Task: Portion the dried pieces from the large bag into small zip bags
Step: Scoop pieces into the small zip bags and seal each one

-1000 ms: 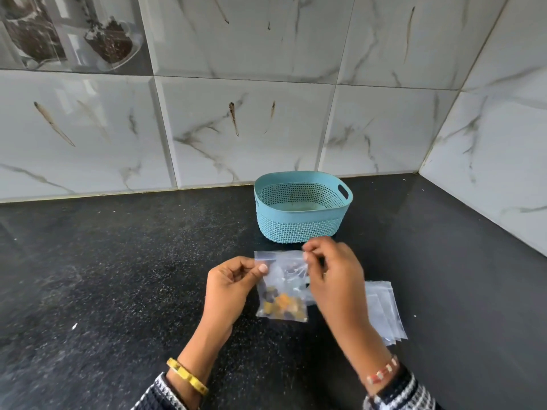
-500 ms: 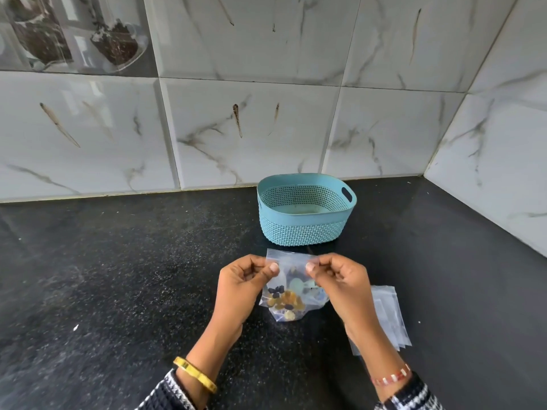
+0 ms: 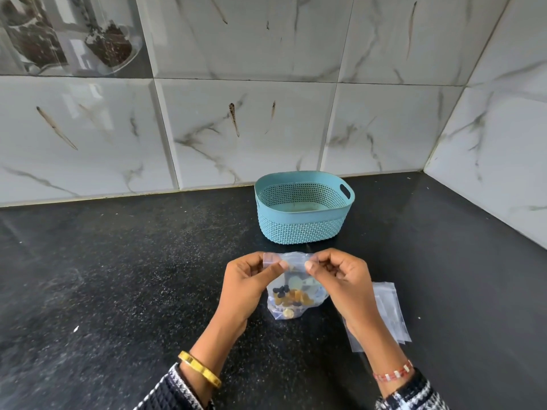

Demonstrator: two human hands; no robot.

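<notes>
Thumbs of left hand (image 3: 247, 284) and right hand (image 3: 340, 279) now pinch the small zip bag's (image 3: 291, 294) top strip (right slid outward), likely sealing this portion.

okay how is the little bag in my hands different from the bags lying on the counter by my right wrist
The held bag has dried pieces in its bottom; the counter bags look empty. The held bag hangs upright and bulges, pinched along its top edge by the left hand and right hand; the counter bags lie flat in a loose stack, untouched. All are small, clear plastic bags.
</notes>
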